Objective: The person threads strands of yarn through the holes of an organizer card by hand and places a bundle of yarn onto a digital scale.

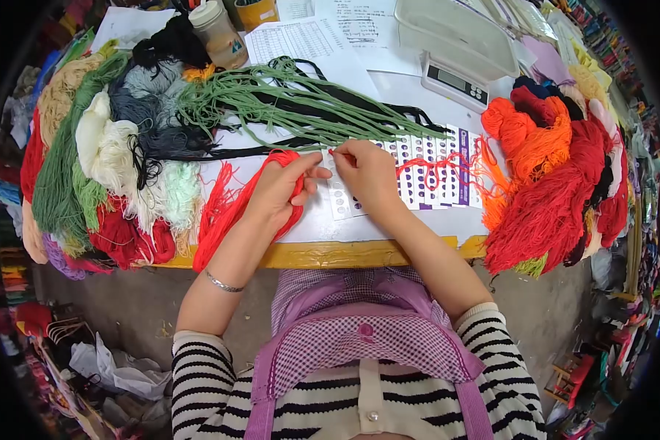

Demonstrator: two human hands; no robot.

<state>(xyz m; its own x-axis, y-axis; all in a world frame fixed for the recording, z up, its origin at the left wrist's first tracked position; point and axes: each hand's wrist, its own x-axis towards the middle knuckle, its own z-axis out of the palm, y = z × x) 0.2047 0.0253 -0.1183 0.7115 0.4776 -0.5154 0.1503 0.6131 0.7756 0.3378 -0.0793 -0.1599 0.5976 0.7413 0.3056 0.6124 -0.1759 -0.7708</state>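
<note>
A bright red hank of yarn [224, 213] lies over the front left of the table, and my left hand [280, 187] is closed around part of it, fingers curled. My right hand [367, 172] is closed in a pinch, with a bit of red yarn showing at its fingertips. Beneath my right hand lies a white card with rows of holes [339, 198]. More punched cards with purple print [447, 176] overlap to the right. Loose red strands [436, 172] trail across them. Long green and black yarn strands [293, 106] lie just beyond both hands.
Piled hanks in many colours [95, 161] cover the left side. Red and orange hanks [543, 169] heap up on the right. A digital scale [456, 79] carries a clear plastic bin [455, 33]. At the back stand a lidded jar [218, 35] and papers [293, 40].
</note>
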